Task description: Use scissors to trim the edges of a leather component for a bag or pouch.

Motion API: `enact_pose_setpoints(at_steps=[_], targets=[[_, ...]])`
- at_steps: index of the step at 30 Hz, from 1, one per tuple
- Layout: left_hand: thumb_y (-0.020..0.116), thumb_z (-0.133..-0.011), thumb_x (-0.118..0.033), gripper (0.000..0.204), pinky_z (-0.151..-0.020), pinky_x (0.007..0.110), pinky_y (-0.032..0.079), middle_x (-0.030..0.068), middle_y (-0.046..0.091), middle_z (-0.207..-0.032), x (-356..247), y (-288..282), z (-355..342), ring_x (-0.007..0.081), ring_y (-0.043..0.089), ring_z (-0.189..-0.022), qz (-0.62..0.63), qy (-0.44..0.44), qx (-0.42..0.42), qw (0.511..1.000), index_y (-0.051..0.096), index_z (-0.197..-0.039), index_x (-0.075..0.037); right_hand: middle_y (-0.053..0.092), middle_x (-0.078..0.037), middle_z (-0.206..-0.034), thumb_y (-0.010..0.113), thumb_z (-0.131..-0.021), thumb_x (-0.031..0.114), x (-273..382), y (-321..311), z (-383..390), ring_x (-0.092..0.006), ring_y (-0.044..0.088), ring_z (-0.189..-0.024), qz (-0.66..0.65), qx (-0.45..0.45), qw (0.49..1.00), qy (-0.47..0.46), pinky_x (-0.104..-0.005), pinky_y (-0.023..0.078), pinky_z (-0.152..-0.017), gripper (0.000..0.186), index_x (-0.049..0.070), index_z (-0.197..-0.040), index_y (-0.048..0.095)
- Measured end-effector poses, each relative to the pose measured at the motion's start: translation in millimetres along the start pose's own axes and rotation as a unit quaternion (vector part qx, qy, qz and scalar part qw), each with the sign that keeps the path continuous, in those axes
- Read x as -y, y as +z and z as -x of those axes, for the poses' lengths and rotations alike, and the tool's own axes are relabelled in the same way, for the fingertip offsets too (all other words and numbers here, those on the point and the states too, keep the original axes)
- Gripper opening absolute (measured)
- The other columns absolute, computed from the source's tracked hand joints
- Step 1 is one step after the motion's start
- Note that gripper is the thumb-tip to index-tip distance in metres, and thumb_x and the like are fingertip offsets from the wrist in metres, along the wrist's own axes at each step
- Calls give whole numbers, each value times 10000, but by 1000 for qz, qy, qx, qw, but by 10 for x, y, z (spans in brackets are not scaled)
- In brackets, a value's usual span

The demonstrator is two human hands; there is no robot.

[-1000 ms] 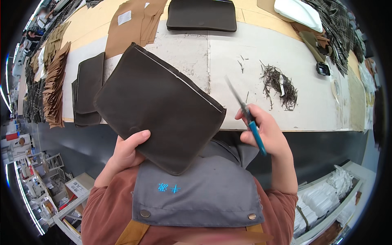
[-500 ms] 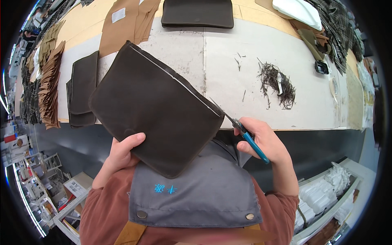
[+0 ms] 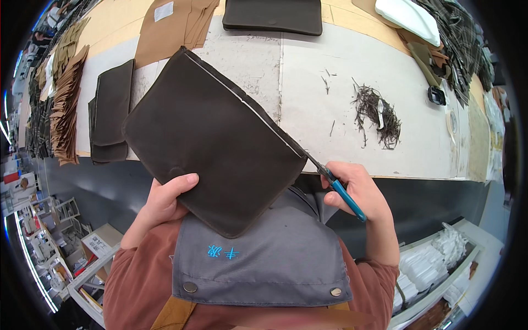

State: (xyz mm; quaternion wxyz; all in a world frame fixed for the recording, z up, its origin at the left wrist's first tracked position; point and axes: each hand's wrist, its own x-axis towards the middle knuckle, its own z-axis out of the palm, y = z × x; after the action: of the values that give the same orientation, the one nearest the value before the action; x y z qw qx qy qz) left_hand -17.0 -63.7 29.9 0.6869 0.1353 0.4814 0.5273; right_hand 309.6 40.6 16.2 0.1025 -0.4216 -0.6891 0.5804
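Note:
A dark brown leather pouch (image 3: 220, 137) is held up tilted over the table's front edge. A pale strip, like a zipper opening, runs along its upper right edge. My left hand (image 3: 168, 198) grips the pouch's lower left edge, thumb on top and fingers hidden underneath. In my right hand (image 3: 357, 190) are blue-handled snips (image 3: 347, 199). Their blades meet the pouch's right corner, at the end of the pale strip; whether they have cut anything there I cannot tell.
Similar dark pouches lie stacked at the left (image 3: 113, 110) and the far side (image 3: 272, 16). Brown pieces (image 3: 170, 36) lie behind. Dark thin scraps (image 3: 379, 118) form a heap at right, near a small black box (image 3: 436, 95) and a white tray (image 3: 408, 19).
The snips' blades, spread apart at the pouch's corner before, have come together there. The pouch and both hands have barely shifted; the whole view has moved slightly.

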Motion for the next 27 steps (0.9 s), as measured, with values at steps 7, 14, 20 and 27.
enact_pose_setpoints(at_steps=[7,14,20,27], targets=[[592,-834,-16,476,-917,416,512,181,552,-1220,-13,-5,-16,288,589,-1089,5,-17,2,1000,438,-1282,27,312,-42,-600,784,-677,541,1,-20,11,-133,314,-586,3,2,1000,25,-293,320,-508,646,-7,-686,443],[586,-839,-11,461,-919,413,513,179,552,-1226,-10,-17,-27,285,590,-1092,9,-16,3,1000,447,-1277,26,303,-32,-579,819,-656,489,-49,-16,16,-122,294,-571,11,-13,999,31,-286,299,-481,620,-2,-656,441],[590,-840,-14,461,-917,408,514,175,560,-1217,-2,-1,-57,278,592,-1089,17,-16,4,1000,450,-1278,23,295,-32,-573,829,-647,481,-68,-16,18,-125,287,-563,13,-21,999,21,-287,292,-473,622,0,-643,435],[588,-843,-14,461,-916,403,513,169,560,-1219,2,-19,-73,273,592,-1088,18,-21,5,1000,451,-1282,18,278,-23,-562,848,-631,467,-96,-9,41,-115,275,-553,10,-36,999,21,-280,267,-460,631,6,-613,417]])
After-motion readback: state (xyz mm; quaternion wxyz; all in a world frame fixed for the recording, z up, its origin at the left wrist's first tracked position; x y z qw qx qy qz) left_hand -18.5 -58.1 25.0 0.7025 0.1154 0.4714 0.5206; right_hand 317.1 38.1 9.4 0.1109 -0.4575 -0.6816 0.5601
